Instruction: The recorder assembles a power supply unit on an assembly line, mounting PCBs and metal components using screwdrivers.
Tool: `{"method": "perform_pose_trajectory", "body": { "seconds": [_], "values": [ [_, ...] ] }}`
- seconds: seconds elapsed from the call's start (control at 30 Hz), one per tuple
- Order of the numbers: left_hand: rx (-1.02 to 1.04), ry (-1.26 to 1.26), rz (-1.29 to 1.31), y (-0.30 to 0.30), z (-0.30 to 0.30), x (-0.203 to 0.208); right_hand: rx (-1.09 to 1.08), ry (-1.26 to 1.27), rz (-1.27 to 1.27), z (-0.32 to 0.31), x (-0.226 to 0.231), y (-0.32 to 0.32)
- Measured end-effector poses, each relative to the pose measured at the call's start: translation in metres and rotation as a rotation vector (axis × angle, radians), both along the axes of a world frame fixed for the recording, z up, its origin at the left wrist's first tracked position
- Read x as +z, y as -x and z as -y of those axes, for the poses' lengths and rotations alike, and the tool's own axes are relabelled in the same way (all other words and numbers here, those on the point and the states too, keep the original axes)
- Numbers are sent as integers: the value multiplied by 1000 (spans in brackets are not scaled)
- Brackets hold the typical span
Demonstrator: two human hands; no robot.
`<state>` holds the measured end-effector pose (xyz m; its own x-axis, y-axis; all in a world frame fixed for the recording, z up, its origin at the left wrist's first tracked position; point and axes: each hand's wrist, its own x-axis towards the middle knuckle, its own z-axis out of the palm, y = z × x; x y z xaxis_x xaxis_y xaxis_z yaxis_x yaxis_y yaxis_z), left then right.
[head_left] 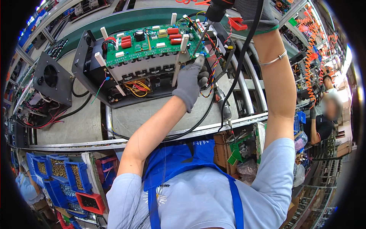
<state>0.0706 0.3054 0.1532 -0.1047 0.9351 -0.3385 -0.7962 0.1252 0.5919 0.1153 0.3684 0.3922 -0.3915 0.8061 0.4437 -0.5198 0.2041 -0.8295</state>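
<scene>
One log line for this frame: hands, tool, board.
left hand: steadies board edge | right hand: grips screwdriver, bit down at board corner | chassis: on bench

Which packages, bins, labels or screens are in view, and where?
Blue parts bins: lower left below the bench, open-fronted, holding small brass-coloured parts.
Red bin: lower left under the blue ones, rectangular, dark contents.
Cardboard box: under the bench edge at centre right, brown.
Clear plastic bags: beside the box, crumpled.
No screens; no labels legible enough to describe.
</scene>
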Motion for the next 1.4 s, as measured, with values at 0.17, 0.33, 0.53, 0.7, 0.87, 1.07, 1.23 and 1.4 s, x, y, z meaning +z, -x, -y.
{"method": "perform_pose_trajectory", "body": {
  "seconds": [0.17, 0.33, 0.53, 0.7, 0.87, 1.07, 1.23, 1.4],
  "values": [
    [169, -52, -37, -7, -8, 5, 194, 203, -32, 0, 9, -9],
    [202, -10, -107, -10, -10, 10, 375, 406, -70, -3, 13, -14],
    [205, -31, -102, -10, -8, 11, -289, -236, 51, -6, -8, 7],
    [208, -18, -113, -8, -7, 11, -210, -217, 54, -13, -9, 8],
    [194, -34, -104, -4, -7, 7, 78, -137, 39, -23, -4, 13],
    [-73, -202, 103, -4, 5, -15, 50, -317, 124, -4, 4, -10],
    [-171, -109, 117, 35, 75, -20, -31, -524, -213, 85, -15, -39],
    [-370, -87, 107, 46, 94, -46, 290, -705, -315, 119, -73, -124]
  ]
}}
